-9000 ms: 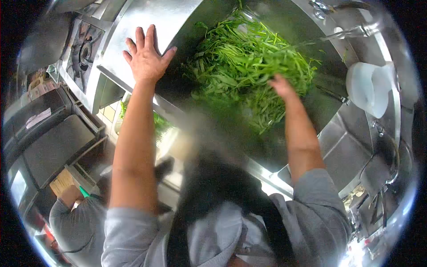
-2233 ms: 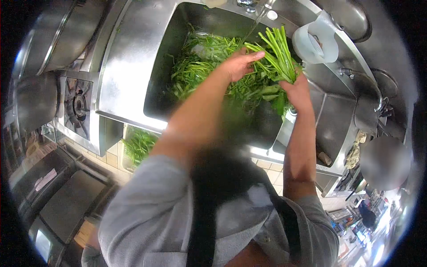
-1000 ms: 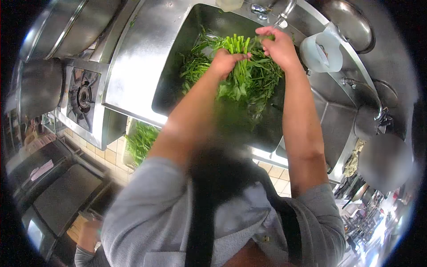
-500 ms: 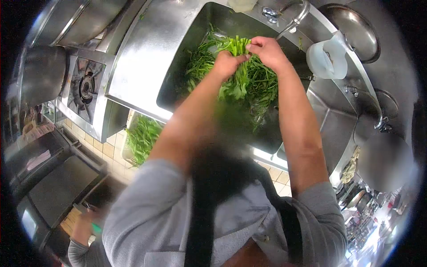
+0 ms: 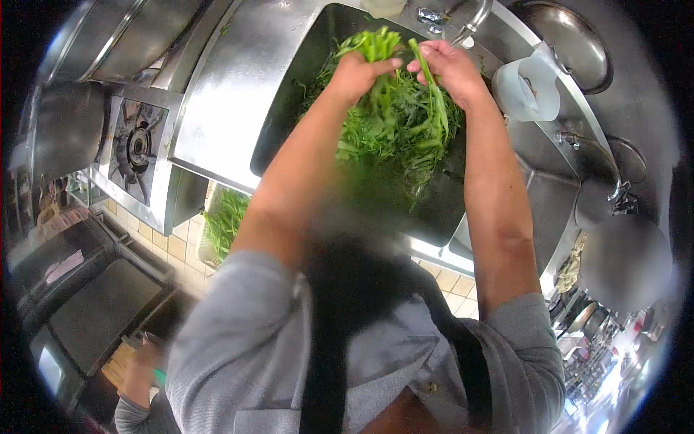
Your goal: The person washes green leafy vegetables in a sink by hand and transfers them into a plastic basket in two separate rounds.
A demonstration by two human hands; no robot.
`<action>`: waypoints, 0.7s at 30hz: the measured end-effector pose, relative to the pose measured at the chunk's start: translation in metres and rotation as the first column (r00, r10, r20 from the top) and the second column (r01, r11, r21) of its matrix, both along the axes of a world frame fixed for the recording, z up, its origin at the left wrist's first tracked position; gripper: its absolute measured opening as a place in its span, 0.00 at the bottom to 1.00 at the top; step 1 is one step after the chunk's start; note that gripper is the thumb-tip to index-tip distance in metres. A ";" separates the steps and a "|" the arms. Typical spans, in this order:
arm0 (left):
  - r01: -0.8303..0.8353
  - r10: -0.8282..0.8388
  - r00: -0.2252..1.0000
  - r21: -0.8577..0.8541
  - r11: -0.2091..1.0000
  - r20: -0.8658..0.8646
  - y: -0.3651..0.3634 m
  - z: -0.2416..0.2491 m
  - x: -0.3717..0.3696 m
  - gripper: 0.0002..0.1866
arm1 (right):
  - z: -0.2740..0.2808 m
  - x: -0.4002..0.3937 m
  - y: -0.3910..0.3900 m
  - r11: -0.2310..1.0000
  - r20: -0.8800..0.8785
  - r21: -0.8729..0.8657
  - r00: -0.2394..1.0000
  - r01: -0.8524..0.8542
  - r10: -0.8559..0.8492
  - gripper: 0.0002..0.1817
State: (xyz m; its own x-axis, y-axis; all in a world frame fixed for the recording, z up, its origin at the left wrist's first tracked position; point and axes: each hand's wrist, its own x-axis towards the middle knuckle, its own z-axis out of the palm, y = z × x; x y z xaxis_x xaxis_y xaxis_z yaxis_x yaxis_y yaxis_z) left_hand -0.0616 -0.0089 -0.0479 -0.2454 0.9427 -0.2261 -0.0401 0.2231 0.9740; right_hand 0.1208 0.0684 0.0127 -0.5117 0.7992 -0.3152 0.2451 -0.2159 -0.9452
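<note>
My left hand (image 5: 361, 72) is closed around a bunch of leafy green stems (image 5: 377, 45) over the sink. To its right, my right hand (image 5: 450, 71) pinches a separate green stalk (image 5: 436, 105), whose leaves hang down toward the sink. Beneath both hands, more loose greens (image 5: 372, 137) lie in the deep metal sink (image 5: 278, 137). Some leaves between the hands are blurred.
A faucet (image 5: 473, 25) and a translucent plastic container (image 5: 526, 88) stand at the sink's far right. On the left are a steel counter (image 5: 231, 94) and a gas burner (image 5: 139, 147). Greens fill a basket (image 5: 208, 249) below. A co-worker's hand (image 5: 141, 369) shows lower left.
My hands have moved apart and up slightly. One stalk is now separate from the bunch, in my right hand, while the bunch stays in my left.
</note>
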 end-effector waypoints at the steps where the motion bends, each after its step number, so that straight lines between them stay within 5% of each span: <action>1: 0.073 -0.076 0.997 0.072 0.995 0.032 0.010 -0.007 -0.002 0.19 | -0.002 0.000 0.000 1.000 0.000 0.001 1.000 -0.003 0.003 0.13; 4: 0.109 -0.114 0.990 -0.058 0.992 -0.085 0.007 0.038 -0.002 0.17 | -0.004 0.002 -0.001 0.993 -0.055 -0.089 0.996 -0.072 0.067 0.14; 6: 0.070 -0.070 0.997 0.018 0.997 0.007 0.001 0.049 0.004 0.17 | -0.002 0.005 -0.006 0.994 -0.053 -0.099 0.998 -0.037 0.031 0.13; 8: 0.040 -0.075 0.976 0.169 0.985 0.206 0.000 0.049 0.004 0.15 | -0.002 0.009 -0.005 0.994 -0.051 -0.112 0.999 -0.004 -0.002 0.13; 10: 0.039 -0.078 0.969 0.163 0.986 0.235 -0.003 0.044 0.006 0.15 | -0.010 0.016 -0.002 0.998 0.216 0.035 0.976 -0.042 0.034 0.12; 11: 0.040 -0.082 0.961 0.160 0.986 0.265 -0.004 0.042 0.008 0.16 | -0.012 0.017 -0.002 0.999 0.218 0.034 0.975 -0.041 0.033 0.12; 14: 0.157 -0.178 0.981 0.226 0.961 0.075 -0.002 0.026 0.013 0.17 | -0.017 0.015 -0.003 0.998 0.230 0.028 0.971 0.063 -0.067 0.12; 21: 0.029 -0.050 0.980 0.111 0.993 0.193 -0.013 0.039 0.023 0.15 | -0.034 0.005 -0.001 0.998 0.242 0.052 0.969 0.035 -0.046 0.12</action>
State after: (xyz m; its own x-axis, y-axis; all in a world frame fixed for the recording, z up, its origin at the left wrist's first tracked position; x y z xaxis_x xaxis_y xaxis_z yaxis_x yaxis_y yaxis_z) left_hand -0.0382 -0.0224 -0.0092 -0.1687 0.9720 -0.1635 -0.2252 0.1235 0.9664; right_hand 0.1254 0.0672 -0.0216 -0.3914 0.8344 -0.3880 0.4604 -0.1875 -0.8677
